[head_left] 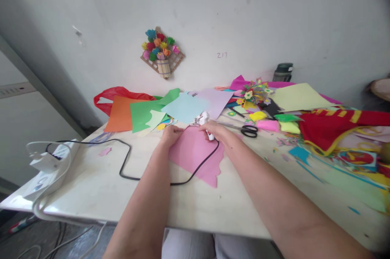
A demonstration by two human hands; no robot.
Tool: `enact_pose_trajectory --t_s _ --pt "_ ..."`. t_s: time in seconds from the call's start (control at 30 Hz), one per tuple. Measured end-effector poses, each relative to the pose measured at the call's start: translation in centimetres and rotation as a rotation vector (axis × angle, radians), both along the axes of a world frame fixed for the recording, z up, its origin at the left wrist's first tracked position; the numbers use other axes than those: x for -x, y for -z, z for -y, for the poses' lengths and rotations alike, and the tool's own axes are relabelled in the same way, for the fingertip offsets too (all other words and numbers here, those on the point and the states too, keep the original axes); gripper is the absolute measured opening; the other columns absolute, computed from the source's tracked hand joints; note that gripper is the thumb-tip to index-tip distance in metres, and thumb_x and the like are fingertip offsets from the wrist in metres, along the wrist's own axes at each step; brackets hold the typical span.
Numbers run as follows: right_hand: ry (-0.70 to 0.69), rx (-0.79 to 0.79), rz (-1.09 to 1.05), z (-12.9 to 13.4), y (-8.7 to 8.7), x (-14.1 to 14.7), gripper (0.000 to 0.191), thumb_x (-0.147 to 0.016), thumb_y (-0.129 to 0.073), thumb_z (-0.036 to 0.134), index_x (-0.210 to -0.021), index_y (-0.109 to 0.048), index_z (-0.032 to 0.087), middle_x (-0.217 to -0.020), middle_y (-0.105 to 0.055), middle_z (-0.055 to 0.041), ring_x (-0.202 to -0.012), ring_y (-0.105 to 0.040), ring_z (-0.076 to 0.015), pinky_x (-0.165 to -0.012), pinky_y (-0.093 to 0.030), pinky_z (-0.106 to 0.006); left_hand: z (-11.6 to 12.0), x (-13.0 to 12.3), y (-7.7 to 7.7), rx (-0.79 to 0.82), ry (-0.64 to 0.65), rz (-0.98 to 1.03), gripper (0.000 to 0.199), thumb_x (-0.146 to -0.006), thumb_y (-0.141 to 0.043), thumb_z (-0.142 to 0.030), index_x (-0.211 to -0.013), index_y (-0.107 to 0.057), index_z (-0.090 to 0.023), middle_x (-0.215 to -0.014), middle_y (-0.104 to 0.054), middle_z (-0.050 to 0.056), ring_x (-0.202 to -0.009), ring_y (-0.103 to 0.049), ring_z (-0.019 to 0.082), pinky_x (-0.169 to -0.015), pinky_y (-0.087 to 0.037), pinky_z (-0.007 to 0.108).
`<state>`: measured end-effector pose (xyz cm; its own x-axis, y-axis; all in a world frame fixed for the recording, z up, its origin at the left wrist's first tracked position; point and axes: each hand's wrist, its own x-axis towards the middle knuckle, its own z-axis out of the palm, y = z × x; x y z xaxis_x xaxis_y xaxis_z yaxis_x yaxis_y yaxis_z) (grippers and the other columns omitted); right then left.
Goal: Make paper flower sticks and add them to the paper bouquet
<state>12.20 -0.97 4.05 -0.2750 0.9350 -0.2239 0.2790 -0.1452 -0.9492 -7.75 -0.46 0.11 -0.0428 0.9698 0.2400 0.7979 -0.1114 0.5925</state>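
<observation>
A white hot glue gun is gripped in my right hand, its nozzle end pointing left and its black cord running down from the handle. Facing it, my left hand has its fingers pressed together by the upper left edge of a pink sheet. Whatever those fingers pinch is too small to make out. The pink sheet lies flat beneath both hands, with a wavy cut right edge. Just right of my right hand lie black-handled scissors.
The cord crosses the table to a white power strip at left. Orange, green and light blue sheets lie behind. Clay packs, paper flowers and a red cloth crowd the right.
</observation>
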Motion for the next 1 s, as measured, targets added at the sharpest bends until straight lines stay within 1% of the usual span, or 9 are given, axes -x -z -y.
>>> enact_pose_trajectory --t_s 0.17,0.27,0.43,0.53,0.6,0.67,0.8,0.87,1.0 --pt "-0.002 0.002 -0.111 -0.6 0.5 -0.3 0.019 -0.067 -0.051 0.012 -0.051 -0.042 0.015 -0.033 -0.040 0.0036 -0.032 -0.041 -0.0081 -0.037 -0.034 -0.020 0.4 -0.2 -0.4 0.012 0.013 0.002 0.030 -0.065 -0.054 -0.025 -0.090 -0.069 -0.018 -0.078 -0.069 0.004 -0.076 -0.060 0.019 -0.067 -0.043 0.024" --pt "-0.029 0.050 -0.214 -1.2 0.8 -0.4 0.016 -0.068 -0.051 0.012 -0.053 -0.043 0.015 -0.035 -0.043 0.0030 -0.031 -0.040 -0.0084 -0.035 -0.034 -0.021 0.7 -0.6 -0.8 0.001 0.007 -0.043 0.031 -0.067 -0.053 -0.025 -0.092 -0.069 -0.018 -0.085 -0.068 0.005 -0.081 -0.058 0.021 -0.073 -0.043 0.026" --pt "-0.023 0.105 -0.291 -1.5 1.1 -0.3 0.013 -0.069 -0.050 0.013 -0.057 -0.045 0.015 -0.036 -0.044 0.0028 -0.031 -0.041 -0.0086 -0.033 -0.033 -0.020 0.5 -1.2 -1.0 -0.019 0.015 -0.234 0.034 -0.071 -0.047 -0.020 -0.098 -0.067 -0.020 -0.093 -0.065 0.007 -0.090 -0.053 0.020 -0.087 -0.036 0.029" --pt "-0.024 0.108 -0.329 -1.6 1.3 -0.2 0.012 -0.069 -0.051 0.013 -0.059 -0.045 0.014 -0.037 -0.045 0.0029 -0.031 -0.041 -0.0081 -0.032 -0.032 -0.020 0.4 -1.4 -0.9 -0.057 0.056 -0.369 0.035 -0.073 -0.042 -0.019 -0.098 -0.067 -0.025 -0.092 -0.063 0.007 -0.095 -0.049 0.022 -0.092 -0.030 0.034" --pt "-0.030 0.113 -0.361 -1.7 1.5 -0.1 0.012 -0.069 -0.051 0.013 -0.059 -0.044 0.015 -0.038 -0.045 0.0033 -0.031 -0.040 -0.0078 -0.032 -0.032 -0.020 0.6 -1.5 -1.0 -0.059 0.059 -0.457 0.036 -0.074 -0.040 -0.021 -0.097 -0.066 -0.029 -0.095 -0.060 0.007 -0.096 -0.047 0.023 -0.091 -0.028 0.037" --pt "-0.033 0.121 -0.388 -1.8 1.6 0.0 0.012 -0.069 -0.051 0.013 -0.059 -0.043 0.015 -0.038 -0.043 0.0040 -0.030 -0.039 -0.0076 -0.032 -0.032 -0.020 0.9 -1.5 -1.2 -0.041 0.024 -0.521 0.036 -0.075 -0.039 -0.025 -0.098 -0.065 -0.032 -0.100 -0.057 0.006 -0.096 -0.046 0.024 -0.089 -0.029 0.038" --pt "0.001 0.133 -0.457 -2.0 1.6 0.2 0.012 -0.069 -0.050 0.012 -0.059 -0.043 0.015 -0.039 -0.042 0.0044 -0.030 -0.038 -0.0072 -0.032 -0.032 -0.020 1.3 -1.5 -1.4 -0.030 -0.028 -0.559 0.037 -0.079 -0.034 -0.034 -0.106 -0.060 -0.035 -0.102 -0.055 0.004 -0.097 -0.044 0.025 -0.088 -0.030 0.039" --pt "0.022 0.154 -0.492 -2.0 1.5 0.3 0.011 -0.068 -0.048 0.011 -0.059 -0.044 0.014 -0.039 -0.043 0.0041 -0.030 -0.037 -0.0066 -0.032 -0.032 -0.020 1.3 -1.7 -1.3 -0.063 -0.042 -0.567 0.038 -0.080 -0.034 -0.039 -0.108 -0.059 -0.034 -0.105 -0.055 0.005 -0.101 -0.042 0.025 -0.093 -0.025 0.041" --pt "0.048 0.183 -0.534 -2.1 1.5 0.5 0.011 -0.068 -0.048 0.012 -0.059 -0.043 0.015 -0.039 -0.042 0.0045 -0.031 -0.037 -0.0060 -0.032 -0.032 -0.018 0.9 -2.2 -0.7 -0.119 -0.033 -0.560 0.043 -0.078 -0.033 -0.052 -0.109 -0.057 -0.035 -0.117 -0.050 0.003 -0.116 -0.031 0.028 -0.101 -0.005 0.047"
